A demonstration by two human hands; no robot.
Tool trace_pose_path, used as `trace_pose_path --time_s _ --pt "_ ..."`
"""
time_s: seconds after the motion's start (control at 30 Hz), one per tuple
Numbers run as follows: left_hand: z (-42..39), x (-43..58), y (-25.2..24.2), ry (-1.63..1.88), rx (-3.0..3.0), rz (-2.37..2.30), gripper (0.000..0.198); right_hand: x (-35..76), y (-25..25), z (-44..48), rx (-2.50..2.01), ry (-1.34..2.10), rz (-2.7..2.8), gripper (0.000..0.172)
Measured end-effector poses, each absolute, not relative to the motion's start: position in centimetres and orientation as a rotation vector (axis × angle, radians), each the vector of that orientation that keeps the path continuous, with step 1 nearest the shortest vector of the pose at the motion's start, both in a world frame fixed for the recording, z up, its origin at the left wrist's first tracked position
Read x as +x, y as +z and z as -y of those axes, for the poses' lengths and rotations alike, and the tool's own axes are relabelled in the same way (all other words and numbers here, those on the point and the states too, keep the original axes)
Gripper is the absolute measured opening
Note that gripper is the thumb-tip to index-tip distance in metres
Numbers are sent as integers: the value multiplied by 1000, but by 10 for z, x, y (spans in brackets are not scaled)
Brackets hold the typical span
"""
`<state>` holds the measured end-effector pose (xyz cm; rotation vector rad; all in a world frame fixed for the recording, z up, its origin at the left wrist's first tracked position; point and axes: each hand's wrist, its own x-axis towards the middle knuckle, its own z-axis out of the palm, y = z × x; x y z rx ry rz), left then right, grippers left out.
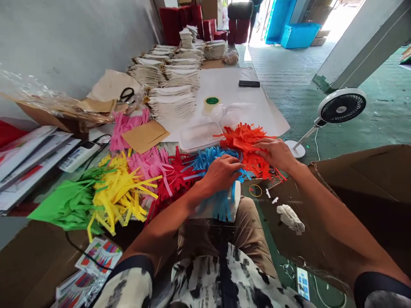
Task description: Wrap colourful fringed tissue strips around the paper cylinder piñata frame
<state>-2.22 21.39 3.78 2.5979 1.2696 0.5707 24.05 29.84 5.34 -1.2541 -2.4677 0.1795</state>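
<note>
- Nearest the camera was the wearer's black-and-white patterned fabric shirt [205, 280].
- Bright-blue, paper-like fringe strips [205, 158] lay mid-row, some hanging toward the brown fabric trousers [252, 218]; the left hand [224, 171] covered part of them, its fingers bent and close together, whether gripping I could not tell.
- Orange-red, paper-like fringe strips [244, 137] lay just beside, to the right; the right hand [278, 152] touched them with fingers fairly straight, any pinch hidden.
- Dark-red fringe [178, 173], pink fringe [152, 162], yellow fringe [118, 188] and green fringe [70, 205] spread leftward.
- Handling and arranging the fringe seemed the step in hand; the next move probably called for a light pinch that avoided tangling neighbouring colours.
</note>
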Motion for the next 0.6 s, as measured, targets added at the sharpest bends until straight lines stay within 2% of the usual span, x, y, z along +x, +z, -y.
trace_pose_path --time_s 0.1,0.17,0.23,0.3,0.33,0.43,0.6 --pt "-212 -19 32 586 2610 -1242 24 262 65 -248 -1496 43 2548 29" --pt "-211 -18 30 680 2593 -1233 19 279 65 -200 -1652 69 2626 29" --pt "-212 -19 31 776 2578 -1231 17 293 56 -151 -1716 109 2696 29" --pt "-213 -17 33 842 2569 -1227 17 301 42 -114 -1797 72 2684 21" --pt "-213 -16 34 865 2565 -1223 16 303 34 -101 -1818 34 2649 24" --pt "-213 -9 37 897 2554 -1205 14 307 20 -88 -1797 -77 2534 39" --pt "-214 -4 38 917 2552 -1196 14 321 32 -100 -1779 -39 2467 45"
